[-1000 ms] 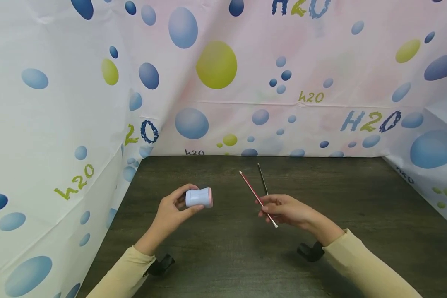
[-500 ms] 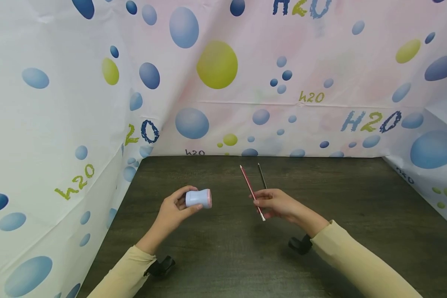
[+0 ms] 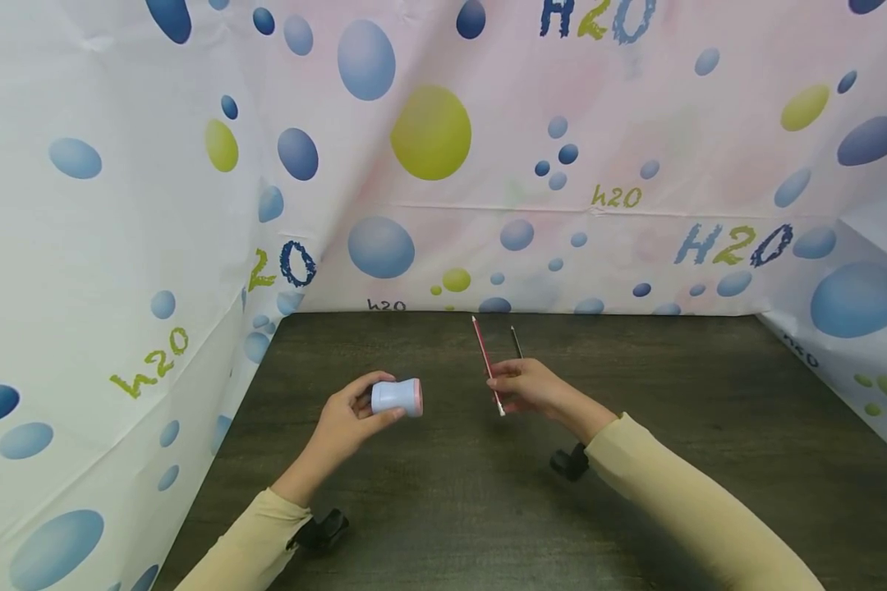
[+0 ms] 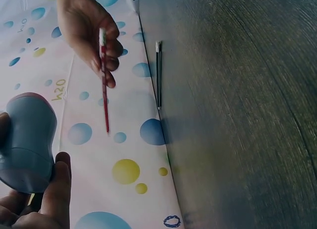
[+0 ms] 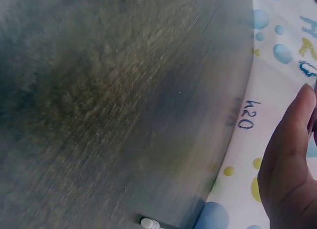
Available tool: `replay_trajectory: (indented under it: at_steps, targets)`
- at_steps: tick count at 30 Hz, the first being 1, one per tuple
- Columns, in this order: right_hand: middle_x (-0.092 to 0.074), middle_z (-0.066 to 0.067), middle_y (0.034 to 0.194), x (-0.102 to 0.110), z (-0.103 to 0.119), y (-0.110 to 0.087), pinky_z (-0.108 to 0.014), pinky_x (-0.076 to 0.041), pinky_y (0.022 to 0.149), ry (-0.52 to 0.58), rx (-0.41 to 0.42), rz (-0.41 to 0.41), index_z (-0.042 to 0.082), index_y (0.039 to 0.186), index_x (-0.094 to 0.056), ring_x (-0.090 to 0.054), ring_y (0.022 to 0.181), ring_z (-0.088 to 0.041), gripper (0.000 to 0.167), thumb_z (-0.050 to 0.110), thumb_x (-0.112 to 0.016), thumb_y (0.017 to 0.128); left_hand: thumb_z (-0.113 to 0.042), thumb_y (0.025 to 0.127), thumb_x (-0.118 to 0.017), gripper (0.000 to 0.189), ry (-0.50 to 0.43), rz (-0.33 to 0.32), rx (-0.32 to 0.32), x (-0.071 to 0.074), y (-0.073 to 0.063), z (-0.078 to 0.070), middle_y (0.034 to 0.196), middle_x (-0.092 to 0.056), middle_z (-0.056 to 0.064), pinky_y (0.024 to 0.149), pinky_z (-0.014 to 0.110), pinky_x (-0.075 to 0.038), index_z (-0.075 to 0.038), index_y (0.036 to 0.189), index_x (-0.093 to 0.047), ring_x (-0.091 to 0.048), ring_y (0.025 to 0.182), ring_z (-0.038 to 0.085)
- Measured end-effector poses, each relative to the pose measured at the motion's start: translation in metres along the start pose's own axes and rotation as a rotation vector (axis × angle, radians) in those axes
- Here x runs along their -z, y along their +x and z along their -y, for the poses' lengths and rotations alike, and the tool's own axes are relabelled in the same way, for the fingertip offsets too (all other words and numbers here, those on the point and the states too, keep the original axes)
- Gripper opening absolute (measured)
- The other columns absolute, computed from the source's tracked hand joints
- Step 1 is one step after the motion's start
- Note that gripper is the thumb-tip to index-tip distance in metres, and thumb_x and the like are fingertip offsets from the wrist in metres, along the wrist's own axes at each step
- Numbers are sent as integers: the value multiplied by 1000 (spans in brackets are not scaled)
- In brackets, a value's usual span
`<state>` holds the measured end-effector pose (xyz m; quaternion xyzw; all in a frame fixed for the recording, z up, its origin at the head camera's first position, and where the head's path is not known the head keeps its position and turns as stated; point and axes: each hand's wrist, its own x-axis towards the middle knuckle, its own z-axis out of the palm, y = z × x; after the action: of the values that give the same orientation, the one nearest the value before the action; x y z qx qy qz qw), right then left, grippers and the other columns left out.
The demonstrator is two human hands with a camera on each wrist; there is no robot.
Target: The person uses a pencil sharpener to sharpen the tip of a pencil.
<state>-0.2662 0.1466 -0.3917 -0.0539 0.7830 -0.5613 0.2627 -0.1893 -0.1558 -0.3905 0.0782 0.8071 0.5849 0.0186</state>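
Observation:
My left hand (image 3: 351, 414) holds a small light-blue, waisted body with a pink end, apparently a pencil sharpener (image 3: 396, 397), above the table. Thumb and fingers grip its sides in the left wrist view, and its pink end faces right in the head view. To the right, my right hand (image 3: 535, 386) pinches a red pencil (image 3: 482, 349), its point away from me and its white end toward me. Beyond that hand lies a dark pencil (image 3: 516, 341), partly hidden by it in the head view. The right wrist view catches only its white end (image 5: 148, 223).
The dark wooden table (image 3: 443, 509) carries the dark pencil near its far edge. A white sheet (image 3: 488, 271) printed with blue and green dots encloses it at the back and sides. Black wrist straps (image 3: 321, 529) show below both sleeves.
The right hand has moved left and away from me with the red pencil, which now stands more upright in the head view. The left hand has barely moved.

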Motion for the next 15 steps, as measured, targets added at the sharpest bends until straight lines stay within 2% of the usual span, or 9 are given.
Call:
replay_trajectory:
  at_steps: [6,11,15]
  targets:
    - [-58,-27,140,-2,1,17,-28,-61,80,3,-10,-11,-8,152,-39,-67,99,-13,58,18,-60,104,-10,93,-73,47,12,5,3,0,0,1,132,-61,27,96,33,-59,1,136,-58,-67,116,30]
    - [-55,-29,143,-8,-1,34,-29,-61,82,11,-31,-46,-7,154,-38,-66,101,-14,55,13,-56,106,-10,93,-73,47,16,6,0,0,0,0,131,-61,27,94,33,-60,1,136,-58,-67,115,30]
    - [-57,-29,139,-11,-3,44,-30,-61,81,11,-38,-64,-8,152,-39,-66,102,-17,53,11,-56,105,-10,93,-73,47,16,10,-4,1,-1,0,131,-61,27,94,33,-60,2,136,-58,-68,115,30]
